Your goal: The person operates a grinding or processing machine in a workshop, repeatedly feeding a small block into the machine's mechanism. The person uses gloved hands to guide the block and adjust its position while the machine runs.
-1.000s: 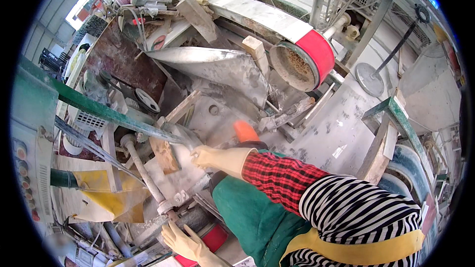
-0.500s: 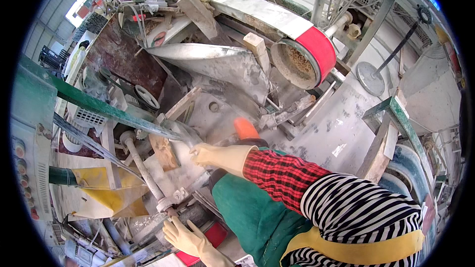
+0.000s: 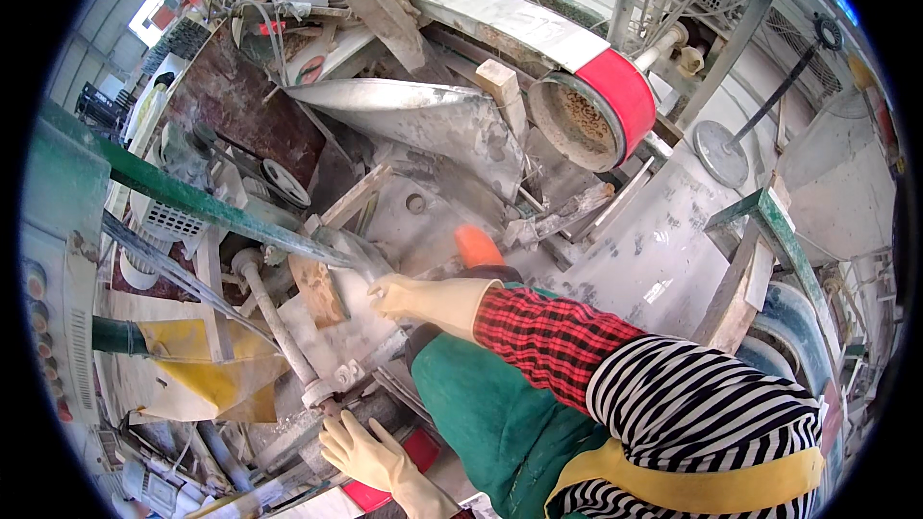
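Both of my hands wear cream rubber gloves. My right hand (image 3: 409, 298), below a red-and-black plaid sleeve (image 3: 548, 336), reaches left over my green apron (image 3: 481, 404). Its fingers are closed at a dusty grey edge near the end of a green metal bar (image 3: 231, 221); what they grip is hidden. Lower down, my left hand (image 3: 365, 452) is open, fingers spread and thumb apart. It hovers by, or touches, the end of a dusty shaft (image 3: 279, 327) with a flanged bearing (image 3: 327, 389); I cannot tell which. A red band (image 3: 418, 452) shows behind that hand.
A white conveyor belt (image 3: 510, 19) with a red end band (image 3: 620, 106) runs across the far side. Scrap boards, a bent metal sheet (image 3: 404, 115) and a wood piece (image 3: 317, 293) lie around. An orange object (image 3: 476, 245) sits beyond my right arm. A control panel (image 3: 62, 327) stands at left.
My left hand has shifted slightly up and its fingers have turned more upward. My right hand stays in the same place.
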`<action>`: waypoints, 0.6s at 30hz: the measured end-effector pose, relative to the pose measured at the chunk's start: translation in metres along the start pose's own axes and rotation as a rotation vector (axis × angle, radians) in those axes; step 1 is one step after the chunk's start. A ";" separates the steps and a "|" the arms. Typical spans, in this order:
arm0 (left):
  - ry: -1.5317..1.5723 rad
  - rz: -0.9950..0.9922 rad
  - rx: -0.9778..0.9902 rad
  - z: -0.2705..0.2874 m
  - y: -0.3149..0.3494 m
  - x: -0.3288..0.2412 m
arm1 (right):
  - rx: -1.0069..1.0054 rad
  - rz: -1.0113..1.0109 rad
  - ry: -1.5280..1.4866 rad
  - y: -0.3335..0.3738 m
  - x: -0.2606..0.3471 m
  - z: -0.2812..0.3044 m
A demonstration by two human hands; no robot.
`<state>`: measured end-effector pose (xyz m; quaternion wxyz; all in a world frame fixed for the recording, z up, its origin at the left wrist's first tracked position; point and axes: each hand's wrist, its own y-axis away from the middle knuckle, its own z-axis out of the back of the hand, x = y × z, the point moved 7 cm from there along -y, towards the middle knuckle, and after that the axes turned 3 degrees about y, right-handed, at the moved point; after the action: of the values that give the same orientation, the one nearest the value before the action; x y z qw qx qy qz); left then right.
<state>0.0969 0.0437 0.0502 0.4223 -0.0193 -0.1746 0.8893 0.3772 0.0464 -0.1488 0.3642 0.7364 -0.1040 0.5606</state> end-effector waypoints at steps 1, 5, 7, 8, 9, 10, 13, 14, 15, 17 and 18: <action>0.005 -0.011 -0.022 0.001 -0.001 -0.003 | -0.013 0.000 -0.003 0.000 -0.001 0.001; 0.022 -0.026 -0.023 0.002 0.000 -0.005 | 0.020 0.005 0.041 0.003 0.002 -0.001; 0.030 -0.049 -0.038 0.003 -0.001 -0.011 | 0.017 0.013 0.041 0.001 0.001 0.001; 0.026 -0.049 -0.034 0.002 -0.001 -0.011 | 0.017 0.016 0.056 0.002 0.002 0.000; 0.022 -0.049 -0.029 0.000 -0.001 -0.011 | 0.017 0.019 0.070 0.003 0.003 -0.001; 0.017 -0.049 -0.024 -0.001 0.000 -0.011 | 0.018 0.022 0.084 0.003 0.004 -0.001; -0.005 -0.029 0.035 -0.002 0.000 -0.014 | 0.029 0.013 0.069 0.003 0.002 -0.001; -0.007 -0.024 0.038 -0.001 0.000 -0.015 | 0.032 0.011 0.080 0.004 0.002 -0.002; -0.009 -0.019 0.042 -0.001 -0.001 -0.016 | 0.036 0.008 0.091 0.004 0.003 -0.003; 0.000 -0.018 0.051 0.001 -0.003 -0.021 | 0.043 0.003 0.098 0.003 0.001 -0.003; 0.012 -0.022 0.056 0.002 -0.006 -0.025 | 0.047 0.001 0.093 0.000 0.000 -0.001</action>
<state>0.1170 0.0270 0.0513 0.4333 -0.0106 -0.1473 0.8891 0.3765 0.0473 -0.1490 0.3508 0.7178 -0.0740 0.5968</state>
